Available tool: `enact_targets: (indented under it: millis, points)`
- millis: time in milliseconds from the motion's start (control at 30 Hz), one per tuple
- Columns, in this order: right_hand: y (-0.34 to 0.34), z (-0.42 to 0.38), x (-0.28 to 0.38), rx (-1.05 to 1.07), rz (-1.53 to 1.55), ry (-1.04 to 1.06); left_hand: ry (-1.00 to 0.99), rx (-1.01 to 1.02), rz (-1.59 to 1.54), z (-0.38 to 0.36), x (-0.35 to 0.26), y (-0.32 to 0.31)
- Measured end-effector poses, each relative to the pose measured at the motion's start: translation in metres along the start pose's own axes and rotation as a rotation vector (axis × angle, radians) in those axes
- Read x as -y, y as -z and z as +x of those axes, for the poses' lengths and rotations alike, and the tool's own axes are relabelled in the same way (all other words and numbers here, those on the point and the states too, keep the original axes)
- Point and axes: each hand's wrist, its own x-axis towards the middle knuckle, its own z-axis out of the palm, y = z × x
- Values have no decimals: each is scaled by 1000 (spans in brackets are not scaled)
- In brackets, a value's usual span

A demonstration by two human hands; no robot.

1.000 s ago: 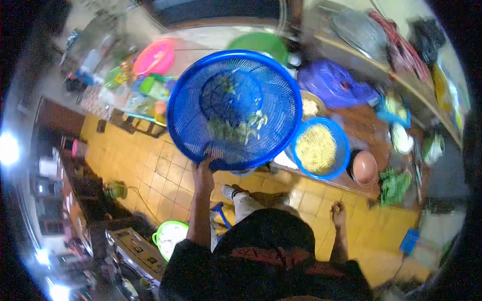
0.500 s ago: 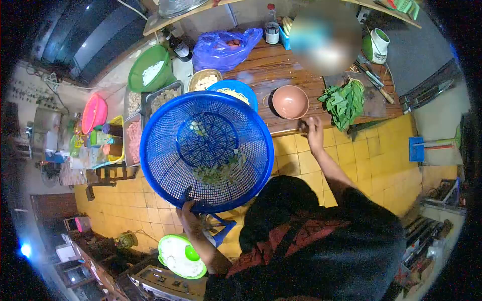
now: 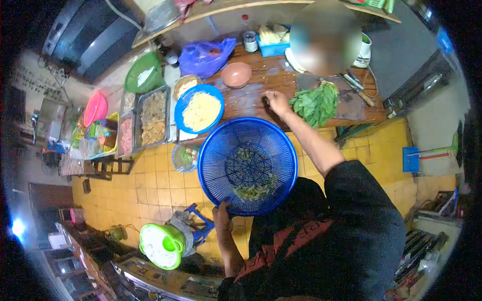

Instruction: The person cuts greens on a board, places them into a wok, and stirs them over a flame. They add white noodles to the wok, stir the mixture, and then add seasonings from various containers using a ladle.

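My left hand [image 3: 222, 216] grips the near rim of a large blue mesh basket [image 3: 206, 188], held in front of my body below table height. Chopped pale-green pieces [image 3: 253, 192] lie in the basket. My right hand [image 3: 277, 102] reaches over the wooden table [image 3: 256, 67] with its fingers curled in; whatever they hold is too small to make out. Right of that hand lies a bunch of leafy greens [image 3: 316, 104]. Back and to the left of it sits a pinkish-brown bowl [image 3: 236, 75].
A blue plate of noodles [image 3: 202, 111] sits at the table's left edge, beside a metal tray [image 3: 153, 118] of food. Behind are a purple plastic bag [image 3: 206, 57] and a green basin [image 3: 144, 72]. A knife [image 3: 362, 93] lies far right. A green-rimmed tub [image 3: 161, 246] stands lower left.
The blue basket has moved lower and to the right, uncovering the noodle plate and tray. The pinkish-brown bowl has shifted left and back. My right hand has moved further over the table, fingers now curled.
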Motion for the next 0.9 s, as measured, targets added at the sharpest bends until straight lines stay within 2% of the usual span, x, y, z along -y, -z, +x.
enact_targets:
  millis: [33, 67, 133, 200, 233, 300, 333, 367, 400, 433, 467, 500, 533, 600, 633, 733, 800, 833, 867, 900]
  points:
    - [22, -23, 15, -159, -67, 142, -339, 177, 548, 42, 29, 6]
    - [45, -53, 32, -314, -139, 272, -262, 212, 510, 33, 23, -20]
    - [88, -63, 12, -459, -200, 331, -180, 258, 492, 32, 15, -68]
    - [136, -66, -17, -522, -346, 362, -108, 391, 216, 51, 16, -108]
    - [160, -66, -32, -518, -394, 304, -108, 403, 231, 53, 14, -128]
    - [204, -69, -47, -521, -441, 240, 17, 306, 34, 35, -3, -175]
    - [222, -71, -54, -543, -484, 240, 43, 493, 6, 68, 7, -171]
    - [240, -70, -67, -559, -524, 235, 76, 455, 11, 69, 1, -185]
    - [259, -65, -85, -534, -518, 292, 112, 410, 22, 66, -3, -199]
    - [270, -64, -101, -502, -526, 194, 71, 405, -50, 67, -1, -211]
    - [282, -60, -117, -464, -539, 109, 67, 493, -92, 80, 2, -212]
    - [288, -59, -132, -562, -722, 234, 54, 364, -154, 62, -3, -234]
    - [295, -61, -146, -548, -713, 226, 38, 234, -210, 44, -12, -254]
    - [314, -68, -132, -446, -559, 277, 25, 260, -177, 62, 0, -253]
    - [316, -70, -132, -388, -438, 205, -15, 231, -244, 64, 5, -255]
    - [328, -67, -141, -223, -491, 97, -127, 119, -278, 27, 5, -285]
    - [329, -57, -134, -145, -530, 127, 42, -288, -121, -19, -1, -317]
    - [328, -46, -138, -113, -534, 221, 33, -182, -66, -22, 16, -312]
    - [325, -34, -139, -86, -535, 316, 188, -155, -175, -18, 36, -314]
    - [322, -21, -120, -72, -530, 324, 371, 17, -295, -40, 34, -334]
